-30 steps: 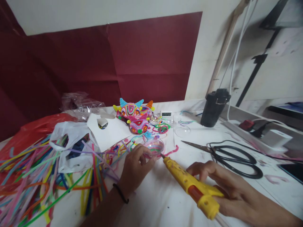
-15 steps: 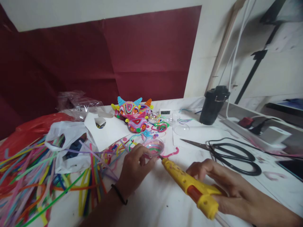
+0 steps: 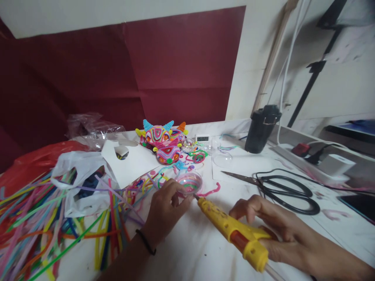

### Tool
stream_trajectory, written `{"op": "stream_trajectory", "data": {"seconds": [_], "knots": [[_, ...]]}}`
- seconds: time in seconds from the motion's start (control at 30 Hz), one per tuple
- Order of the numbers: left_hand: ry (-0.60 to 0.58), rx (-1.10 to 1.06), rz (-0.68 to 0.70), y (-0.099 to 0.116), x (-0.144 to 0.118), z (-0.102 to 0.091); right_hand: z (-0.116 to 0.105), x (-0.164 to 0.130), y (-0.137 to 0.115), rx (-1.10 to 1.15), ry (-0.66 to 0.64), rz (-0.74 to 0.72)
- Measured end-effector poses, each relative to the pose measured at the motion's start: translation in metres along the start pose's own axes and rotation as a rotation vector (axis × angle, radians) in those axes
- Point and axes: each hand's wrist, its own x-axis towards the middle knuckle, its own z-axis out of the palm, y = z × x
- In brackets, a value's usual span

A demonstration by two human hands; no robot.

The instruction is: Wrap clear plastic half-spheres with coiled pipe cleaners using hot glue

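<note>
Here, along the table's [image 3: 193, 249] left edge lies a heap of coloured pipe cleaners [image 3: 38, 218] with a white plastic bag [image 3: 79, 179] on it. Toward the middle, the left hand [image 3: 165, 208], palm down, pinches a clear dome [image 3: 191, 182] wound with coloured strands. Behind it sit finished horned figures [image 3: 164, 142] and a small digital display [image 3: 202, 138], its writing too small to read. The right hand [image 3: 272, 230] grips a yellow glue gun [image 3: 231, 232], its nozzle touching the dome. Black scissors [image 3: 281, 189] lie toward the right edge.

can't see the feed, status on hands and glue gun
Left hand steadies clear dome. Right hand grips glue gun, nozzle at dome. Scissors lie clear.
</note>
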Motion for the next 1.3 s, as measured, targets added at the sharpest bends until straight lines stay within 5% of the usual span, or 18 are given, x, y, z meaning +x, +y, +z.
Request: {"op": "stream_trajectory", "data": {"seconds": [1.3], "knots": [[0.012, -0.022, -0.033, 0.0000, 0.0018, -0.0018, -0.0069, -0.0007, 0.0023, 0.000, 0.067, -0.076]]}}
